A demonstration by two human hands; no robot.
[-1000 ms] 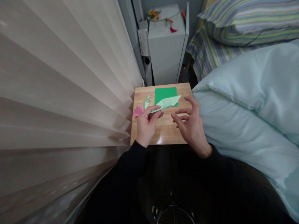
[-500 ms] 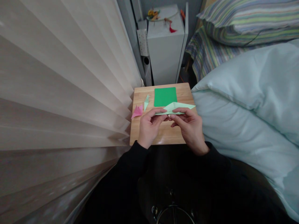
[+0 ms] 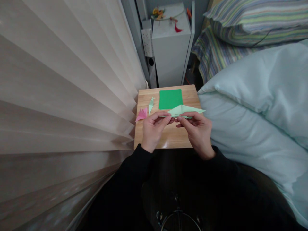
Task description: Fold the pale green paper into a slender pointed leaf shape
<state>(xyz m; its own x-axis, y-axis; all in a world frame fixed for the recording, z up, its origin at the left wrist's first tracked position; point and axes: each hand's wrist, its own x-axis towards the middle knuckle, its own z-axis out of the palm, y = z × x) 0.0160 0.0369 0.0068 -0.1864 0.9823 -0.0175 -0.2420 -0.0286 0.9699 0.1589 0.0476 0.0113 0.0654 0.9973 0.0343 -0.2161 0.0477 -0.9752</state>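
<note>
Between my two hands is a folded sheet of light green paper (image 3: 183, 109), long and narrow, with a pointed end reaching out to the right. My left hand (image 3: 155, 128) pinches its left part between thumb and fingers. My right hand (image 3: 197, 130) pinches it near the middle, thumb on the near edge. The fingers hide part of the lower folds. Both hands are above the small wooden table (image 3: 168, 138). Just beyond the paper lies a bright green square (image 3: 170, 98). A small light green folded paper piece (image 3: 151, 105) and a pink folded paper piece (image 3: 141, 114) lie to the left.
A pleated curtain (image 3: 72, 96) hangs close along the left. On the right is a bed with a pale blue quilt (image 3: 252, 106) and a striped pillow (image 3: 260, 19). Behind the table stands a white cabinet (image 3: 170, 54) with small ornaments on top.
The light green paper has shifted slightly to the right and its right point reaches farther out. My right hand has moved a little to the right; both hands keep their pinch.
</note>
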